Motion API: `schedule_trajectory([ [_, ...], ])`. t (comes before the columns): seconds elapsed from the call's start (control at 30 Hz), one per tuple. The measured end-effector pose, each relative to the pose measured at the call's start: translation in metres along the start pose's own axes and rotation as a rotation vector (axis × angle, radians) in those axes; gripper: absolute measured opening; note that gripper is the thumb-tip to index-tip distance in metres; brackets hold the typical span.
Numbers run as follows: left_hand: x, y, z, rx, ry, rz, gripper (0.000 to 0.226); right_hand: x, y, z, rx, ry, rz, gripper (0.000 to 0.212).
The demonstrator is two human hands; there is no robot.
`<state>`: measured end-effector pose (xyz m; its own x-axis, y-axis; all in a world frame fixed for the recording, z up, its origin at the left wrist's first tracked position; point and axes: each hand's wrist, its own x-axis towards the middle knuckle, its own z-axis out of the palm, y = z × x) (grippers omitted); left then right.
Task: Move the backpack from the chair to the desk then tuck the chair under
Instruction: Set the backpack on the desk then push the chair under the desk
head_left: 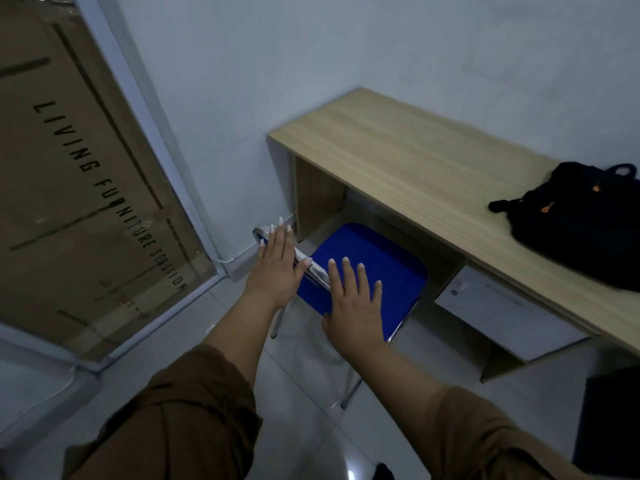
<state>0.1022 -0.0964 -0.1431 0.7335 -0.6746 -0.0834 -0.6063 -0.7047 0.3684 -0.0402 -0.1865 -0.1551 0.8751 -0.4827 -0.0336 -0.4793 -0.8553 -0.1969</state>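
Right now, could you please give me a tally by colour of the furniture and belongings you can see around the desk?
Black: 1, the backpack lying on the desk.
Blue: 1, the chair with its seat partly under the desk.
Light wood: 1, the desk.
White: 1, the drawer unit under the desk.
Total: 4
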Motion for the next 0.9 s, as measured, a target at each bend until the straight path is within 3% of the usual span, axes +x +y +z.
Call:
schedule_trajectory([
  [0.2,0.011,0.003,-0.002,-0.018,-0.055,0.036,0.072,0.000,-0.007,0.004,-0.153,0.061,0.054,0.091],
  [0.9,0.108,0.065,0.018,-0.032,-0.092,0.064,0.067,0.073,0.062,-0.006,-0.076,0.140,0.192,0.084],
])
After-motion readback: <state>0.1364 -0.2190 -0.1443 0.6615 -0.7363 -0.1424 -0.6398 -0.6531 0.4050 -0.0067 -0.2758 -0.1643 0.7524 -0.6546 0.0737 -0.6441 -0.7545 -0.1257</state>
